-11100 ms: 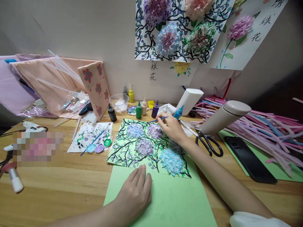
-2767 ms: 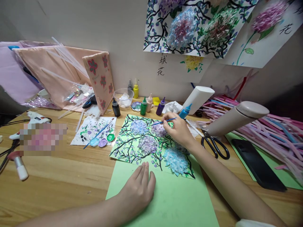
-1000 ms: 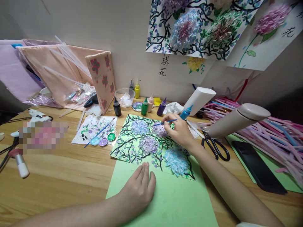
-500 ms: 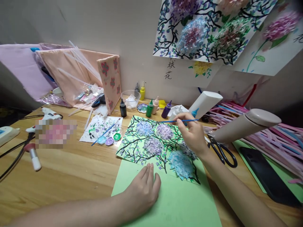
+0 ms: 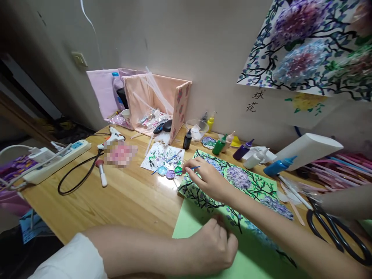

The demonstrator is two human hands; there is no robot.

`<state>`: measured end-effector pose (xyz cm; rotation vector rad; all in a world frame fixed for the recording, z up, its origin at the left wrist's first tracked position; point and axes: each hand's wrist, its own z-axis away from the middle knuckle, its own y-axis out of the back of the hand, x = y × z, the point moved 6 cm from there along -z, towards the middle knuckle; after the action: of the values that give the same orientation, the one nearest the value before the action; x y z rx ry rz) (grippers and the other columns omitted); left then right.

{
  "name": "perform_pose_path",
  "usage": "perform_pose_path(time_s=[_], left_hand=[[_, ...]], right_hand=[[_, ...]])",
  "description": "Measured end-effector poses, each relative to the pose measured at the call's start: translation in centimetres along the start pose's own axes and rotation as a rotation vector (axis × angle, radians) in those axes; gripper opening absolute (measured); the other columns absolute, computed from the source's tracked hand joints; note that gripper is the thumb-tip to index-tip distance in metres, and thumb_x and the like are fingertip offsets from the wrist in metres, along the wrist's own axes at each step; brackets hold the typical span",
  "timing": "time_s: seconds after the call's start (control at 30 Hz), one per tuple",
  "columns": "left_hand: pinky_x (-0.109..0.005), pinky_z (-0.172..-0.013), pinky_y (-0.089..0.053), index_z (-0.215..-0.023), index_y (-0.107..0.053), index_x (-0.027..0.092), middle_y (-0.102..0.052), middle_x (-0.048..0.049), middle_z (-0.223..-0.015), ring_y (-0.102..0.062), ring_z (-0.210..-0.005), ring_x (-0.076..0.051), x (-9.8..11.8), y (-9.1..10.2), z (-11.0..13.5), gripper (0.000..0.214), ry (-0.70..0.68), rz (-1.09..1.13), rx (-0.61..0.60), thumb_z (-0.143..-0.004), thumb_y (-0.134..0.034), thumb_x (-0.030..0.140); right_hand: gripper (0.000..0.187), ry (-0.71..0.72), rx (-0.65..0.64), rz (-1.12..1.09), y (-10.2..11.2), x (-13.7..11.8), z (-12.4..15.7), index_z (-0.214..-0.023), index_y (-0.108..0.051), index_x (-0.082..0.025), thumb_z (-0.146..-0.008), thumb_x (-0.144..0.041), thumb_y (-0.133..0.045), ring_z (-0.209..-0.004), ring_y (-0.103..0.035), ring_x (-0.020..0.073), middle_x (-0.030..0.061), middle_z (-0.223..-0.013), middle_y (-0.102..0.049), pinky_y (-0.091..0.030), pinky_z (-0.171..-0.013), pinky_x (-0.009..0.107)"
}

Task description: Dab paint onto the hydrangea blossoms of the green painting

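Observation:
My right hand [image 5: 205,179] pinches a thin blue paintbrush [image 5: 188,169], its tip over the small paint caps [image 5: 170,171] at the left edge of the flower painting [image 5: 247,182]. The painting shows purple and blue blooms on black branches and lies on green paper [image 5: 197,228]. My left hand [image 5: 215,244] rests on that green sheet near the painting's lower edge, fingers curled in, with nothing visible in them.
Paint bottles [image 5: 218,145] stand along the wall with a clear bowl [image 5: 197,128] and a pink box [image 5: 151,100]. A test sheet [image 5: 162,155], glue gun [image 5: 113,136] and power strip [image 5: 55,159] lie left. Scissors [image 5: 334,228] and a white lamp [image 5: 308,149] are right.
My view has swung left. The right hand has carried the brush from the upper blooms leftward to the paint caps. The left hand's fingers have curled from flat.

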<state>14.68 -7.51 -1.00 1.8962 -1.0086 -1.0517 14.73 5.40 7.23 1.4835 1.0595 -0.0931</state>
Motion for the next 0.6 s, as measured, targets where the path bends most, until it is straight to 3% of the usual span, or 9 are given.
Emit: perform_pose_path(time_s=[0.2, 0.33, 0.43, 0.6], left_hand=[[-0.038, -0.069, -0.044, -0.075, -0.053, 0.010, -0.060, -0.0112, -0.065, -0.054, -0.056, -0.017, 0.0, 0.2, 0.1, 0.017, 0.011, 0.008, 0.020, -0.078, -0.037, 0.008], [-0.037, -0.069, -0.044, -0.077, -0.053, 0.009, -0.060, -0.0122, -0.068, -0.056, -0.058, -0.018, 0.0, 0.1, 0.0, 0.017, 0.011, 0.002, 0.009, -0.077, -0.037, 0.007], [-0.040, -0.077, -0.043, -0.078, -0.053, 0.009, -0.062, -0.0119, -0.069, -0.058, -0.061, -0.019, 0.0, 0.0, 0.0, 0.015, 0.017, 0.008, 0.008, -0.075, -0.038, 0.008], [-0.042, -0.085, -0.040, -0.094, -0.054, 0.003, -0.063, -0.0249, -0.097, -0.061, -0.092, -0.028, 0.1, -0.6, 0.4, 0.025, 0.028, -0.049, 0.041, -0.076, -0.040, 0.014]], right_hand=[[0.020, -0.018, -0.028, 0.027, -0.3, -0.1, -0.3, -0.087, -0.057, -0.020, -0.089, -0.020, -0.037, -0.084, -0.053, 0.0180, 0.0050, -0.086, -0.061, -0.040, -0.074, 0.032], [0.019, -0.017, -0.037, 0.019, -0.1, -0.1, 0.0, -0.087, -0.057, -0.020, -0.089, -0.020, -0.038, -0.084, -0.053, 0.0177, 0.0047, -0.084, -0.060, -0.041, -0.074, 0.031], [0.020, -0.016, 0.133, 0.008, 2.6, 0.1, 0.9, -0.090, -0.057, -0.021, -0.090, -0.023, -0.038, -0.088, -0.054, 0.0186, 0.0050, -0.089, -0.060, -0.041, -0.077, 0.032], [0.019, -0.119, 0.568, 0.006, 9.9, 2.6, 5.2, -0.091, -0.057, -0.024, -0.090, -0.030, -0.039, -0.085, -0.056, 0.0185, 0.0040, -0.089, -0.059, -0.041, -0.078, 0.033]])
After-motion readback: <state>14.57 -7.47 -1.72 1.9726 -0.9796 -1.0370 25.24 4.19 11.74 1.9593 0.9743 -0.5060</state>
